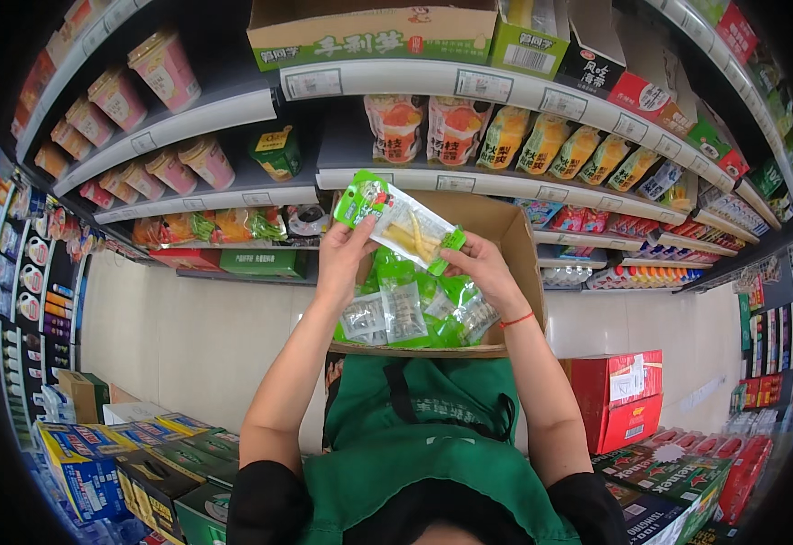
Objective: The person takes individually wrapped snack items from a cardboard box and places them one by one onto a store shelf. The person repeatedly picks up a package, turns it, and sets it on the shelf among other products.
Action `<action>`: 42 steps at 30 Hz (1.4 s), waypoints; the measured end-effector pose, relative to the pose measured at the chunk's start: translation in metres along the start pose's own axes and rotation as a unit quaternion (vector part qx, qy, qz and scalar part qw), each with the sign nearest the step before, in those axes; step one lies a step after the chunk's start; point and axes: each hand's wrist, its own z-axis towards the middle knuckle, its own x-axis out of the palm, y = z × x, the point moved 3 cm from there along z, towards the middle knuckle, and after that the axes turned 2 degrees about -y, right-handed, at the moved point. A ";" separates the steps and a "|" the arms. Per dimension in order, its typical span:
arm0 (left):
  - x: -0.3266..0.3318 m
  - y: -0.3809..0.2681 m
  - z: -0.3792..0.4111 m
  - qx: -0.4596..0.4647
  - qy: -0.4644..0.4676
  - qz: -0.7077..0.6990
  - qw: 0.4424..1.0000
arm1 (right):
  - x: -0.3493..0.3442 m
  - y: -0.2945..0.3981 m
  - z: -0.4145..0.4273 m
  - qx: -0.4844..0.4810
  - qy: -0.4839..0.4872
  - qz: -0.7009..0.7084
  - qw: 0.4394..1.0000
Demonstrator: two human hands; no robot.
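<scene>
A green-and-clear snack packet with pale yellow strips inside is stretched between both hands. My left hand pinches its upper left end, thumb on top. At the lower right end, my right hand, with a red cord at the wrist, grips the other edge. Beneath them an open cardboard box holds several similar green packets, lying loosely. The box stands against my green apron. The fingers under the held packet are partly hidden.
Ahead, shelves carry standing pouches, pink cups and a long carton. Red cartons stand at the right, with stacked drink cases below. More boxes are stacked at lower left. Tiled floor shows on both sides.
</scene>
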 end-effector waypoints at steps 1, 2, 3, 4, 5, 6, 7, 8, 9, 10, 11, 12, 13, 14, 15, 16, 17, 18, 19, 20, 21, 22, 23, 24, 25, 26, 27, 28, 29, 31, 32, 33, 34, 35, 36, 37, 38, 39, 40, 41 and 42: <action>-0.003 -0.004 0.000 0.001 0.000 0.004 1.000 | 0.001 0.003 0.000 -0.014 -0.008 0.011 1.000; -0.007 -0.008 0.000 0.003 0.000 0.007 1.000 | 0.001 0.006 0.000 -0.028 -0.017 0.023 0.999; -0.007 -0.013 -0.001 0.004 -0.001 0.010 1.000 | 0.002 0.009 0.000 -0.032 -0.022 0.014 0.999; -0.005 -0.020 -0.003 0.006 -0.004 0.005 1.000 | 0.002 0.013 0.000 -0.037 -0.026 0.005 0.999; -0.006 -0.024 -0.003 0.014 0.000 0.031 0.999 | 0.002 0.016 -0.001 -0.041 -0.031 -0.004 0.999; -0.009 -0.029 -0.002 0.024 0.004 0.058 0.998 | 0.003 0.020 -0.001 -0.048 -0.039 -0.006 0.998; -0.010 -0.034 -0.001 0.033 0.008 0.085 0.996 | 0.004 0.023 -0.002 -0.056 -0.046 -0.009 0.997; -0.011 -0.039 -0.001 0.044 -0.007 0.125 0.991 | 0.005 0.026 -0.003 -0.064 -0.054 -0.012 0.996; -0.010 -0.044 -0.001 0.055 -0.008 0.139 0.989 | 0.005 0.028 -0.003 -0.071 -0.061 -0.019 0.995; -0.008 -0.049 -0.001 0.067 -0.009 0.152 0.986 | 0.005 0.030 -0.003 -0.078 -0.068 -0.027 0.994; -0.006 -0.056 -0.002 0.078 -0.011 0.166 0.983 | 0.005 0.032 -0.003 -0.085 -0.075 -0.035 0.993; -0.001 -0.068 -0.008 0.056 -0.018 0.198 0.978 | 0.006 0.037 -0.004 -0.095 -0.085 -0.067 0.990; -0.003 -0.071 -0.005 0.071 -0.002 0.205 0.976 | 0.007 0.044 -0.003 -0.113 -0.095 -0.061 0.987; -0.007 -0.075 -0.002 0.085 0.015 0.212 0.973 | 0.008 0.051 -0.002 -0.131 -0.105 -0.055 0.984; -0.008 -0.081 -0.001 0.099 0.030 0.219 0.970 | 0.011 0.059 -0.004 -0.147 -0.115 -0.049 0.981; -0.009 -0.087 0.000 0.100 0.025 0.240 0.965 | 0.013 0.071 -0.005 -0.150 -0.134 -0.062 0.978; -0.009 -0.095 0.000 0.115 0.018 0.257 0.959 | 0.013 0.080 -0.005 -0.178 -0.155 -0.083 0.968; -0.008 -0.103 -0.001 0.129 0.012 0.273 0.953 | 0.014 0.090 -0.006 -0.205 -0.176 -0.103 0.957; -0.005 -0.112 -0.001 0.143 0.007 0.289 0.946 | 0.015 0.100 -0.007 -0.232 -0.198 -0.123 0.944; -0.001 -0.123 -0.002 0.168 0.011 0.281 0.945 | 0.017 0.112 -0.010 -0.249 -0.190 -0.111 0.943; 0.001 -0.132 0.000 0.200 0.008 0.254 0.946 | 0.024 0.125 -0.013 -0.271 -0.186 -0.113 0.938; 0.004 -0.144 -0.001 0.199 0.002 0.268 0.943 | 0.027 0.137 -0.016 -0.291 -0.185 -0.116 0.931; 0.009 -0.157 -0.002 0.198 -0.004 0.281 0.939 | 0.029 0.148 -0.018 -0.312 -0.185 -0.118 0.924; 0.014 -0.168 -0.001 0.240 0.005 0.288 0.927 | 0.032 0.158 -0.017 -0.344 -0.187 -0.127 0.911; 0.016 -0.176 0.001 0.259 0.009 0.286 0.922 | 0.035 0.169 -0.017 -0.364 -0.182 -0.144 0.902; 0.020 -0.184 0.001 0.271 0.008 0.292 0.917 | 0.038 0.181 -0.017 -0.383 -0.177 -0.161 0.892; 0.026 -0.193 0.003 0.283 0.010 0.295 0.912 | 0.041 0.193 -0.017 -0.404 -0.174 -0.179 0.880; 0.031 -0.202 0.005 0.296 0.012 0.299 0.907 | 0.042 0.204 -0.016 -0.406 -0.169 -0.180 0.880; 0.036 -0.210 0.008 0.305 0.016 0.295 0.905 | 0.044 0.214 -0.014 -0.418 -0.178 -0.198 0.869; 0.041 -0.223 0.018 0.356 0.011 0.263 0.897 | 0.050 0.233 -0.010 -0.443 -0.190 -0.231 0.845; 0.041 -0.232 0.024 0.376 0.007 0.289 0.880 | 0.052 0.242 -0.007 -0.451 -0.191 -0.241 0.838; 0.043 -0.239 0.031 0.391 0.008 0.314 0.865 | 0.054 0.251 -0.005 -0.465 -0.198 -0.260 0.823; 0.045 -0.246 0.038 0.405 0.008 0.337 0.850 | 0.056 0.261 -0.003 -0.478 -0.205 -0.280 0.807; 0.048 -0.251 0.043 0.419 0.008 0.361 0.833 | 0.057 0.270 0.000 -0.490 -0.211 -0.299 0.791; 0.053 -0.257 0.045 0.395 0.011 0.372 0.840 | 0.057 0.278 0.004 -0.508 -0.208 -0.307 0.778; 0.057 -0.262 0.050 0.401 0.009 0.380 0.833 | 0.057 0.285 0.008 -0.510 -0.212 -0.314 0.773; 0.059 -0.266 0.056 0.407 0.008 0.388 0.827 | 0.057 0.291 0.013 -0.512 -0.215 -0.322 0.767; 0.061 -0.270 0.061 0.413 0.006 0.396 0.820 | 0.058 0.296 0.018 -0.514 -0.218 -0.329 0.762; 0.063 -0.273 0.065 0.435 0.004 0.404 0.805 | 0.058 0.300 0.023 -0.508 -0.223 -0.328 0.765; 0.066 -0.276 0.070 0.438 0.005 0.412 0.799 | 0.057 0.305 0.028 -0.507 -0.227 -0.334 0.761; 0.067 -0.280 0.074 0.441 0.004 0.420 0.793 | 0.056 0.308 0.033 -0.506 -0.231 -0.340 0.758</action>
